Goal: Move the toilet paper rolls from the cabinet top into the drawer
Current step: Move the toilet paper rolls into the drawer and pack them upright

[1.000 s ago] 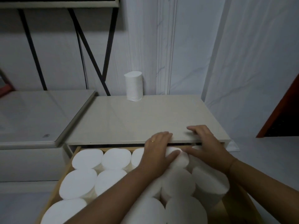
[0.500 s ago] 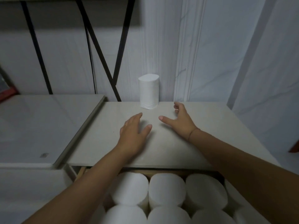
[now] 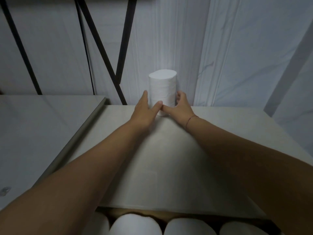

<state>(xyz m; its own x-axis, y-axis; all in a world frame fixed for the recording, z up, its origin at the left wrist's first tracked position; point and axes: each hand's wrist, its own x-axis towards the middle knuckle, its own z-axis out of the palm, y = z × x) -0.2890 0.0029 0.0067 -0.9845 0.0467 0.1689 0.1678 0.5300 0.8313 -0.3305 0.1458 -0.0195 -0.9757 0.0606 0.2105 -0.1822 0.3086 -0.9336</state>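
- The toilet paper roll (image 3: 163, 92) stands upright, long axis vertical, on the cabinet top (image 3: 169, 158).
- Our left hand (image 3: 144, 111) and right hand (image 3: 180, 107) cup its lower sides, each grip partly open, thumbs touching in front.

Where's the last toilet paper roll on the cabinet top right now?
The toilet paper roll stands upright at the back of the cabinet top, against the wall, between the left hand and right hand.

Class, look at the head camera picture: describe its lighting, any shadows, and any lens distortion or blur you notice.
Head view: dim, cool light; the toilet paper roll is the brightest thing; soft shadows under both forearms on the cabinet top; the wide-angle lens stretches the forearms toward the edges; the rolls in the drawer at the bottom look soft.
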